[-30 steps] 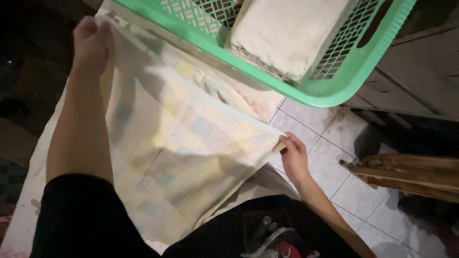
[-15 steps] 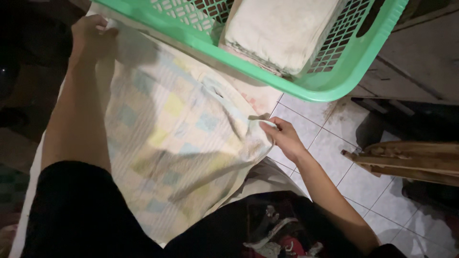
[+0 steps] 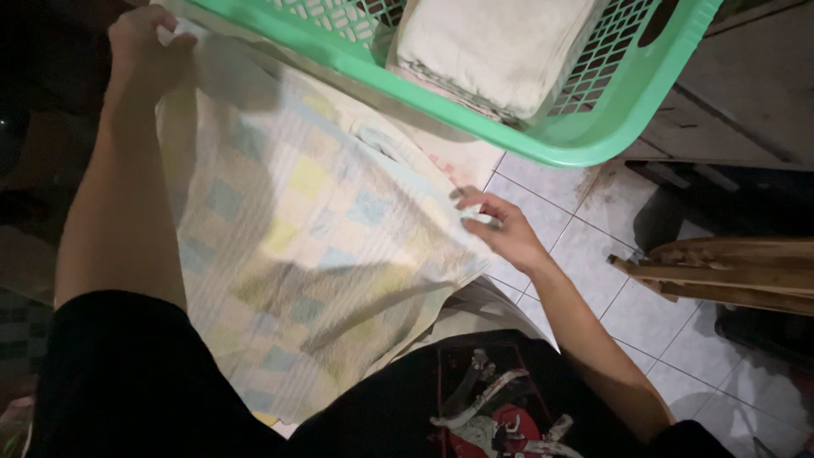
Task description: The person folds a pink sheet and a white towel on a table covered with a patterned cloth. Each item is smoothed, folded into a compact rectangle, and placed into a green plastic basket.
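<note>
The cloth [image 3: 314, 246], a thin checked sheet of pale yellow and blue squares, lies spread across the person's lap and the surface beyond, running from about 11 o'clock down to 6. The left hand [image 3: 146, 47] is up at 11 o'clock, closed around the far corner of the cloth; the fingers curl over a bunched white edge, though the dim light there makes the exact grip hard to read. The right hand [image 3: 500, 229] sits just right of centre, at roughly 3 o'clock from the cloth's middle, pinching the near right corner between thumb and fingers (the fingertips are partly buried in the fold, so I cannot see how much fabric they hold).

A green basket [image 3: 509, 140] crosses the top from 12 to 2 o'clock, its upper part cut off by the frame. Inside it rests a folded stack of white cloths [image 3: 492, 51], also cut off at the top. The basket's rim overhangs the far edge of the checked cloth; whether they touch I cannot tell.

At 4 o'clock, white floor tiles [image 3: 585, 246] show, and wooden slats [image 3: 729, 276] jut in from the right edge. The left side is too dark to make out.
</note>
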